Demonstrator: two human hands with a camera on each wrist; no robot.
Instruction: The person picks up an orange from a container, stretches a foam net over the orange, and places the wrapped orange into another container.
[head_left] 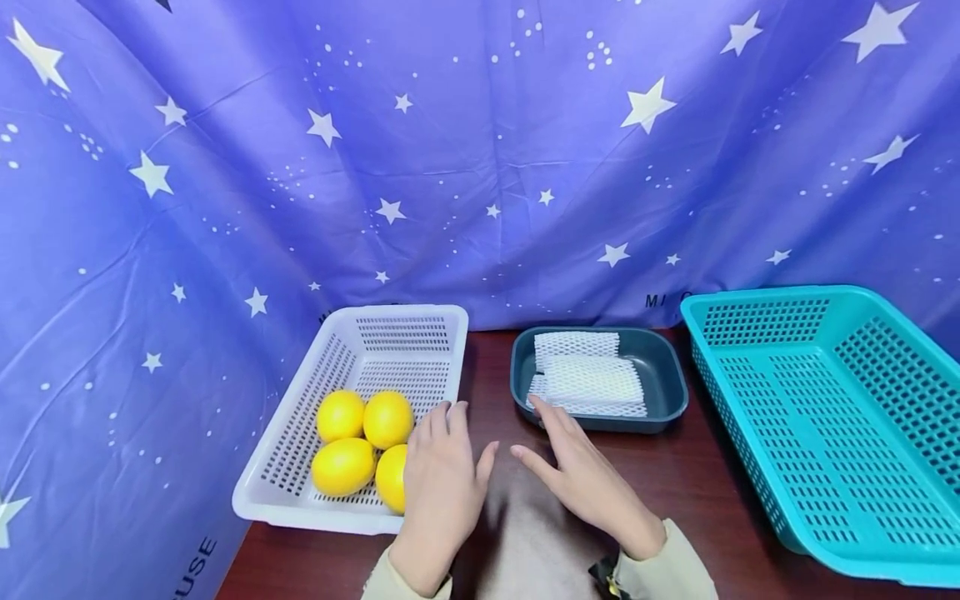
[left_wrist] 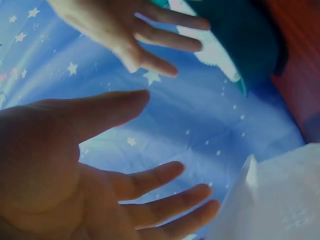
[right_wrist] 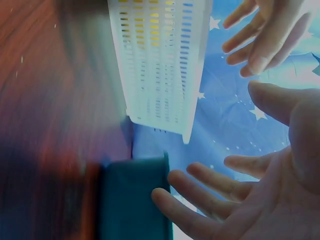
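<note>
star-printed blue curtain (head_left: 450,150) hanging behind; dark reddish-brown tabletop (head_left: 720,492) below

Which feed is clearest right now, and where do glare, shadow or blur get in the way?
Head view: clearest, with the yellow fruit crisp, though pale glare marks the table at bottom centre; left wrist view: soft, with the left hand's palm in shadow; right wrist view: tray blurred, white basket looking washed out.

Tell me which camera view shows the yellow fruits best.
The head view: it shows four yellow fruits in the white basket, one partly hidden behind the left hand. The right wrist view shows only yellow through the basket's slots; the left wrist view shows none.
</note>
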